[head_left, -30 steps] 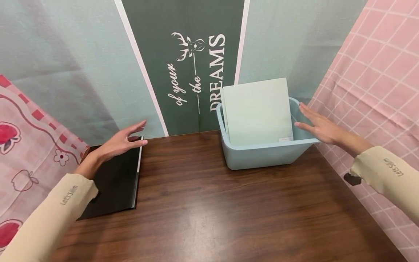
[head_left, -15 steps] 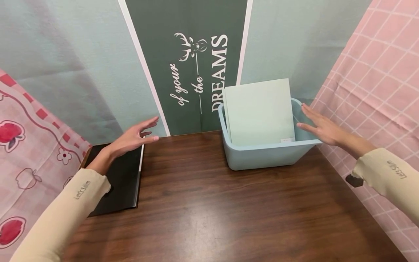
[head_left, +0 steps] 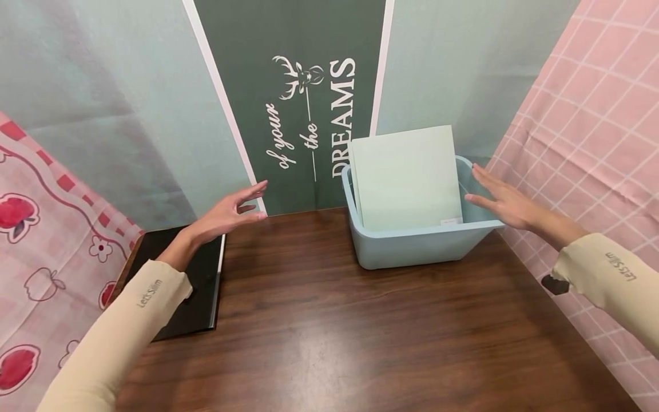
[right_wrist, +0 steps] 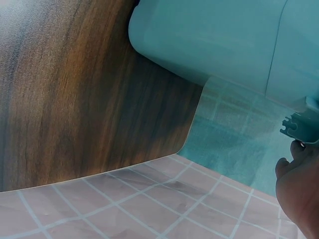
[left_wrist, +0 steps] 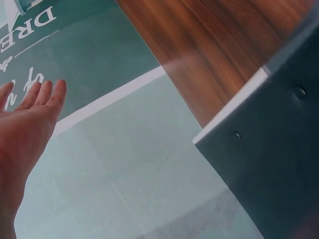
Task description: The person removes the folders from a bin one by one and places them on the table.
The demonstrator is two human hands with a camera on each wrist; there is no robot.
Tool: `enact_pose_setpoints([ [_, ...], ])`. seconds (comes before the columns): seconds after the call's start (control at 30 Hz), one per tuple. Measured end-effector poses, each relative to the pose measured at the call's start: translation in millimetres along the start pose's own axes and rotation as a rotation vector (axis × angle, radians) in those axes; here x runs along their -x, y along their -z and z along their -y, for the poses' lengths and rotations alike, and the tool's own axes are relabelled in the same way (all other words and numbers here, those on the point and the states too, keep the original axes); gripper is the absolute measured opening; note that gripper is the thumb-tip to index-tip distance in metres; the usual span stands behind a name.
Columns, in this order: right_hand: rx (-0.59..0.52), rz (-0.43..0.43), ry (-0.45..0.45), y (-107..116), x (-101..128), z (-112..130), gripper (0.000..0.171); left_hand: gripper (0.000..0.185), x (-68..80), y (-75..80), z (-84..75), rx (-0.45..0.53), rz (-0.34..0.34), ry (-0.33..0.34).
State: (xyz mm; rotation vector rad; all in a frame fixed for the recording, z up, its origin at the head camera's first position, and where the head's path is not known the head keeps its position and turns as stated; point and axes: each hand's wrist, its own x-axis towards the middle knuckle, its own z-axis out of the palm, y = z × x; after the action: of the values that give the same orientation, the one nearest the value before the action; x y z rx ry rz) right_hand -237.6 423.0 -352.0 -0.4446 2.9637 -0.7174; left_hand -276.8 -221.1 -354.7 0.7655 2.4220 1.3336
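Observation:
In the head view my left hand is raised over the far end of a black binder, fingers extended to the right and nothing in its grasp. The left wrist view shows that hand palm up-facing, apart from the binder with its pale spine edge and small metal rivets. My right hand is at the right end of a light blue plastic bin, fingers straight beside its rim. Inside the bin a pale green flat folder leans upright, a small white label at its bottom corner; another edge shows behind it.
The brown wooden table runs up to a grey-green curtain with white lettering behind. A pink checked cloth borders the right side; a fruit-print cloth borders the left. The bin stands near the back right.
My left hand has moved to the right, from above the binder's far edge toward the middle. My right hand stays beside the bin's rim; binder, bin and folder have not moved.

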Motion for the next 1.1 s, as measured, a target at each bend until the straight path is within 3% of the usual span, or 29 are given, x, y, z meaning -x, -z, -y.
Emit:
enact_pose_setpoints([
  [0.43,-0.003,0.001,0.005,-1.1,-1.5,-0.1,0.080,0.078,-17.0,-12.3,-9.1,-0.028,-0.008,-0.030],
  [1.1,0.001,0.001,-0.017,-1.0,-2.1,-1.0,0.081,0.078,-43.5,-26.7,-17.4,0.037,0.027,-0.064],
])
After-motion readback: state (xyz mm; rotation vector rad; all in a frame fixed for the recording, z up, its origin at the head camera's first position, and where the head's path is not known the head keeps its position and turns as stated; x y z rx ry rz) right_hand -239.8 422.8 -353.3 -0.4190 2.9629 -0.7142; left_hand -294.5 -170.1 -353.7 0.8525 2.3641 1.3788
